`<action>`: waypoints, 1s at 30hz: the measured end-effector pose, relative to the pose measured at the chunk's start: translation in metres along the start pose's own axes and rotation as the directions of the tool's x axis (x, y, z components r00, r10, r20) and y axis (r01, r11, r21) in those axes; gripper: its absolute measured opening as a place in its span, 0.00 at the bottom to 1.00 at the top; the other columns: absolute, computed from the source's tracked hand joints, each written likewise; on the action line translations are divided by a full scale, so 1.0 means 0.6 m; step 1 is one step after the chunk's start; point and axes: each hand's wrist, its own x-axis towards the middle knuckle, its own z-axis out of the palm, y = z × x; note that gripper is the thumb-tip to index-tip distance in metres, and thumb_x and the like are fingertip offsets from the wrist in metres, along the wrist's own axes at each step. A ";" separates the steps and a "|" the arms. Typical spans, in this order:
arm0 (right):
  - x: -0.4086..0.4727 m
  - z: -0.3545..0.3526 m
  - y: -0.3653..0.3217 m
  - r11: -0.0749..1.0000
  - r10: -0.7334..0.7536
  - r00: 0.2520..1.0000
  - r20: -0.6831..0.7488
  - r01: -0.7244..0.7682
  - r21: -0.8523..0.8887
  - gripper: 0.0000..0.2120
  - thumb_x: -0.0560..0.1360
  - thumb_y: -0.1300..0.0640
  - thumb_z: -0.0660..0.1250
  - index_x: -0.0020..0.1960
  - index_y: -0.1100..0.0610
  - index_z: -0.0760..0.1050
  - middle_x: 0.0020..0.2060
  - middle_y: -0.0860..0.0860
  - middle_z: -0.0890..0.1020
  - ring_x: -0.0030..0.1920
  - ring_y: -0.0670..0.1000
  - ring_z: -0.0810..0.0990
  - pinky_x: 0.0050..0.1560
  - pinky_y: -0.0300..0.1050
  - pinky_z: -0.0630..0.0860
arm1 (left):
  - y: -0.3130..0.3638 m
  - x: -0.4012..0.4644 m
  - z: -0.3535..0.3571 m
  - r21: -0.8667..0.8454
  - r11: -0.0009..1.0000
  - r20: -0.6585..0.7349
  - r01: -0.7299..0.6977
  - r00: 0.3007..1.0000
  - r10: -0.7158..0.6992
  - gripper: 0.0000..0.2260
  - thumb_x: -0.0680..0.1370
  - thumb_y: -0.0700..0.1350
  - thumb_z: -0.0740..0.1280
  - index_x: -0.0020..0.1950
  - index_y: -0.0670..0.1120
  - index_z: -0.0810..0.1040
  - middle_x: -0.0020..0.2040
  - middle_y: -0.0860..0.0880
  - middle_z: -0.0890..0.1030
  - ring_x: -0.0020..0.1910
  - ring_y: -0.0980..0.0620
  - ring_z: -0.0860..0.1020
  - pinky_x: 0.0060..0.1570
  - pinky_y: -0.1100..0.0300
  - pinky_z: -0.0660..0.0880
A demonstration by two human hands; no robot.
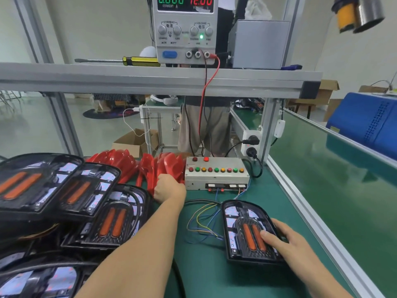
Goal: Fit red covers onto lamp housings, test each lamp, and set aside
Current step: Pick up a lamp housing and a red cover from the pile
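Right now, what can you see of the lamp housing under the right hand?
The lamp housing lies flat, face up, on the green mat, uncovered. It looks like black plastic, rounded at its far end, with two orange strips in the middle and reflective panels. The right hand rests on its near right side. Coloured wires lie beside it.

Black lamp housing (249, 231) lies flat, uncovered, on green mat; red covers (148, 166) heaped behind.

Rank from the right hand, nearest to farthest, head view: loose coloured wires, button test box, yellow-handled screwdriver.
From the right hand, which rests on the lamp housing:
1. Loose coloured wires, on the mat just to its left.
2. Button test box, farther back on the mat.
3. Yellow-handled screwdriver, up on the shelf, back left.
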 end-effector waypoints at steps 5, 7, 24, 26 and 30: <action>0.003 -0.006 0.000 0.998 0.030 1.000 0.006 -0.029 -0.060 0.26 0.70 0.43 0.72 0.66 0.45 0.74 0.58 0.42 0.81 0.56 0.43 0.81 0.63 0.49 0.74 | -0.002 -0.005 -0.014 -0.219 0.976 0.012 0.016 1.000 -0.014 0.10 0.73 0.44 0.69 0.51 0.39 0.78 0.49 0.40 0.82 0.50 0.39 0.80 0.46 0.54 0.76; -0.002 -0.008 -0.007 0.994 0.049 0.998 0.030 -0.046 -0.097 0.28 0.71 0.42 0.72 0.69 0.46 0.72 0.61 0.44 0.80 0.58 0.45 0.80 0.66 0.52 0.72 | -0.006 -0.010 -0.027 -0.344 0.938 0.023 0.035 0.999 -0.029 0.08 0.72 0.44 0.68 0.46 0.40 0.80 0.43 0.41 0.83 0.43 0.40 0.82 0.45 0.54 0.78; 0.000 0.070 -0.140 0.958 -0.281 0.956 -0.080 0.276 -0.073 0.02 0.76 0.54 0.69 0.48 0.51 0.79 0.31 0.50 0.82 0.30 0.44 0.75 0.37 0.44 0.70 | 0.003 -0.266 -0.033 -0.446 0.712 0.036 -0.543 0.784 0.620 0.02 0.71 0.42 0.69 0.41 0.48 0.82 0.37 0.49 0.77 0.38 0.50 0.74 0.41 0.56 0.71; 0.002 0.063 -0.131 0.961 -0.275 0.958 -0.087 0.270 -0.060 0.02 0.77 0.58 0.68 0.48 0.54 0.80 0.29 0.50 0.81 0.29 0.43 0.74 0.35 0.43 0.69 | 0.000 -0.267 -0.038 -0.561 0.660 0.174 -0.499 0.709 0.684 0.05 0.67 0.42 0.70 0.41 0.49 0.83 0.34 0.53 0.77 0.35 0.54 0.73 0.40 0.59 0.71; 0.002 0.019 -0.128 0.939 -0.328 0.935 -0.137 0.307 -0.155 0.08 0.79 0.57 0.63 0.42 0.49 0.76 0.30 0.48 0.79 0.33 0.47 0.74 0.39 0.47 0.71 | 0.009 -0.176 -0.052 -0.769 0.633 0.317 -0.089 0.807 0.499 0.11 0.69 0.41 0.73 0.50 0.48 0.81 0.40 0.53 0.80 0.43 0.53 0.78 0.50 0.56 0.75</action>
